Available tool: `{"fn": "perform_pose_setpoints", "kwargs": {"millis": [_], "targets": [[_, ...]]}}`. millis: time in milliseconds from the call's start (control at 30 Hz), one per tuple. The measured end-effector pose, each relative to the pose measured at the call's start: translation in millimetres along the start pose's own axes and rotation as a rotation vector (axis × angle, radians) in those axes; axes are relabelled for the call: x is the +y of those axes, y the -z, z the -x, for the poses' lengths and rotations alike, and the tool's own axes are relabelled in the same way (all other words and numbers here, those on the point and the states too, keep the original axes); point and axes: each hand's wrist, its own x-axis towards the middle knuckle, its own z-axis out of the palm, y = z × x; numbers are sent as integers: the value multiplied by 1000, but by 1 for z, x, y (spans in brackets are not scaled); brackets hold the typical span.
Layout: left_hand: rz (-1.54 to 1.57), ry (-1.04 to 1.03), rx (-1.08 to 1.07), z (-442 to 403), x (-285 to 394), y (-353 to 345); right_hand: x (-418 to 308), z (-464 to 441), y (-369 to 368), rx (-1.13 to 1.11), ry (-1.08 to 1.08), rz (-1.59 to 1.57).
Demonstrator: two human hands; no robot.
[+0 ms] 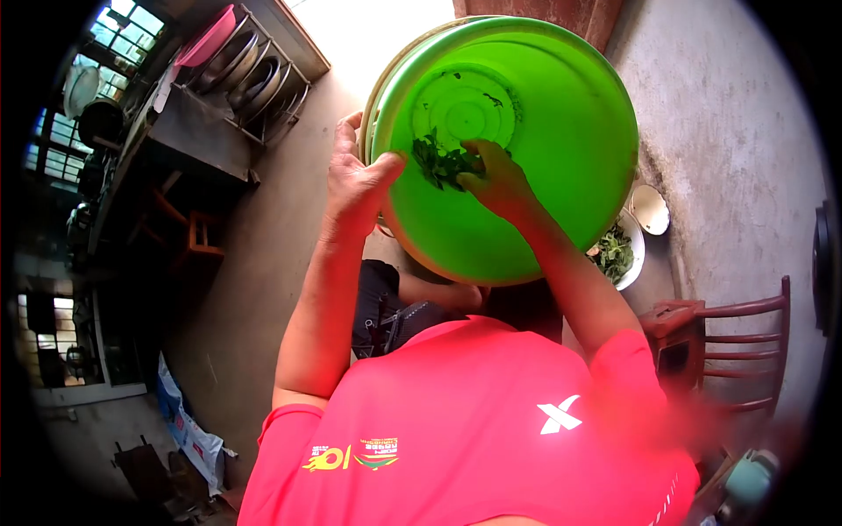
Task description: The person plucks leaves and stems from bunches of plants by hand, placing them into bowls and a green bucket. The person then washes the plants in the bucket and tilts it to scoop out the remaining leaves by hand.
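A large green plastic basin (570,158) is tilted so that its inside faces me. My left hand (358,180) grips its left rim, with the thumb over the edge and the fingers behind. Inside the basin, my right hand (495,180) has its fingers closed round dark green leaves (438,165) near the bottom. Small dark bits lie on the basin's round base. Below the basin's right side, a white bowl (633,254) holds more green leaves (614,251).
A small pale bowl (650,209) lies by the wall at the right. Below it stands a wooden chair (741,342). At the upper left a rack (279,96) holds metal pans and a pink basin (209,37). A plastic bag (186,430) lies at the lower left.
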Motion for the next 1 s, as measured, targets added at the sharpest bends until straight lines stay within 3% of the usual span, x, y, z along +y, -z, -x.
{"fn": "perform_pose_setpoints", "kwargs": {"millis": [133, 200, 400, 533, 600, 633, 700, 800, 933, 1000], "targets": [[-63, -17, -36, 7, -2, 10, 37, -47, -54, -181, 127, 156], [-75, -6, -51, 12, -5, 14, 36, -57, -71, -310, 0, 302], [-76, 22, -71, 18, -6, 16, 44, -53, -108, -310, -111, 368], [-131, 10, -84, 18, -6, 18, 50, -54, -77, -385, -120, 272], [-106, 22, -78, 17, -5, 19, 59, -65, -57, -50, -290, -24], [-91, 25, -75, 16, -5, 19, 66, -70, -47, -56, -293, -16], [-97, 41, -74, 15, -1, 18, 81, -74, -30, -123, -590, -352], [-121, 30, -80, 15, -2, 17, 91, -68, -20, -256, -653, -71], [-151, 19, -80, 15, -1, 17, 91, -54, -26, -272, -514, 115], [-163, 20, -78, 14, -2, 19, 99, -53, -38, -281, -262, 362]]}}
